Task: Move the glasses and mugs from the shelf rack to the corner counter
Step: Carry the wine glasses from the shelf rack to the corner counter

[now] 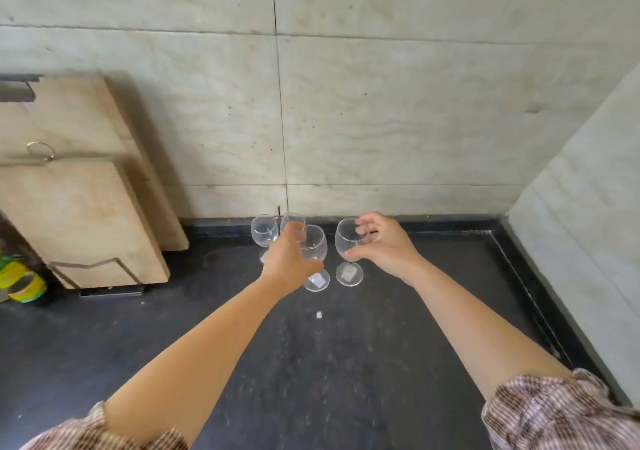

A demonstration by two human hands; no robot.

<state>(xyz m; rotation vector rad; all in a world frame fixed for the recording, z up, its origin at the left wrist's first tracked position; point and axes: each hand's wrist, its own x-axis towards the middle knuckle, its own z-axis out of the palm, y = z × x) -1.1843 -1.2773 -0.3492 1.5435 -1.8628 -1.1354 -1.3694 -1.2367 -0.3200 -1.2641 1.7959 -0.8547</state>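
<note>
Several clear stemmed wine glasses stand close together on the black counter, near the back wall of the corner. My left hand wraps the bowl of one wine glass, whose foot rests on the counter. My right hand holds the bowl of the rightmost wine glass, thumb in front and fingers behind, and its foot is also down. Two more glasses, one at the left and one partly hidden by my left hand, stand behind. No mugs or shelf rack are in view.
Two wooden cutting boards lean in a metal stand against the wall at left. A yellow-green object lies at the far left edge. Tiled walls close the corner at the back and right. A small white crumb lies on the counter.
</note>
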